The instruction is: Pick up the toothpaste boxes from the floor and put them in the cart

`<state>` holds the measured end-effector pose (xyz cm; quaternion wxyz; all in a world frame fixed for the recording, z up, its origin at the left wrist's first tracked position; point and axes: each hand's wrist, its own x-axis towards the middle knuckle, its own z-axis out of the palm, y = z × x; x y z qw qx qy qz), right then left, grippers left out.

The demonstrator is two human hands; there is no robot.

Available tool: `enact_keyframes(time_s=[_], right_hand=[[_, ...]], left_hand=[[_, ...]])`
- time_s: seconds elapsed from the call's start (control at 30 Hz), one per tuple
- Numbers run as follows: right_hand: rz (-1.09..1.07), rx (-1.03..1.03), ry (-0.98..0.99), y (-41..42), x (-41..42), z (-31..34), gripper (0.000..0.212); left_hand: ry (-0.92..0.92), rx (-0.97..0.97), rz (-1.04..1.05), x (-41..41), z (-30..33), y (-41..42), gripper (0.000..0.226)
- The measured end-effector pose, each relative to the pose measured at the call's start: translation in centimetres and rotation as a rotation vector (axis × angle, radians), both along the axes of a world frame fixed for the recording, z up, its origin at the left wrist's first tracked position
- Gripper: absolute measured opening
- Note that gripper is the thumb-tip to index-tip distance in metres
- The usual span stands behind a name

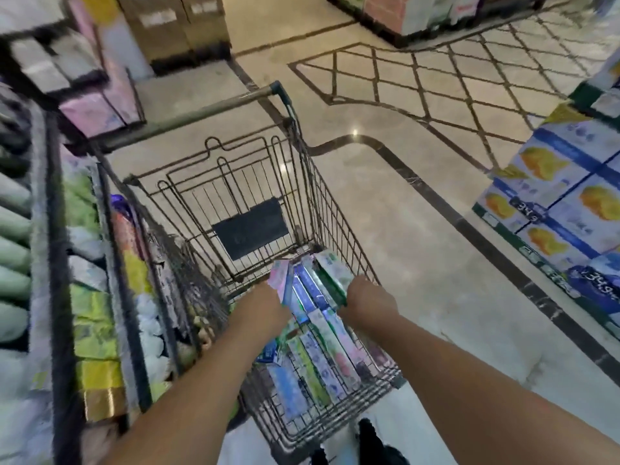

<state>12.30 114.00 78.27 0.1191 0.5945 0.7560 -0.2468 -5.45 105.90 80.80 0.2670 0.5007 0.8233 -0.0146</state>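
Both hands [268, 303] [367, 298] hold slim cardboard boxes [312, 283] over wire cart [339, 209].

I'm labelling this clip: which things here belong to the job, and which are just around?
Job: boxes held; left hand; right hand; boxes in cart; cart.
Around: shelf goods; stacked cartons; floor.

A shop: stocked shelves [84, 263], a wire cart [322, 203], price-marked cartons [563, 209].
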Motion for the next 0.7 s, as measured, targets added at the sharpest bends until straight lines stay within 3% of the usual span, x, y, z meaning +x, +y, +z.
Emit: enact_keyframes(time_s=[0.1, 0.23, 0.4, 0.5, 0.57, 0.7], right_hand=[[-0.036, -0.076, 0.034, 2.6, -1.6, -3.9, 0.034], [-0.051, -0.185, 0.04, 4.4, -1.9, -8.9, 0.051], [-0.077, -0.239, 0.001, 4.8, -0.5, -14.9, 0.027], [-0.063, -0.27, -0.046, 4.7, 0.1, -17.7, 0.041], [-0.094, -0.297, -0.052, 4.6, 0.7, -19.5, 0.039], [-0.107, -0.321, -0.092, 3.6, 1.5, -22.2, 0.044]], left_hand=[[-0.007, -0.04, 0.154, -1.4, -2.7, 0.8, 0.064], [-0.03, -0.128, 0.386, -2.3, -8.3, 1.6, 0.045], [-0.086, -0.191, 0.456, -2.1, -15.3, 2.6, 0.076], [-0.076, -0.214, 0.492, -1.9, -18.9, 2.6, 0.086], [-0.061, -0.238, 0.504, -2.3, -21.0, 2.5, 0.091], [-0.058, -0.308, 0.529, -3.3, -24.2, 2.1, 0.082]])
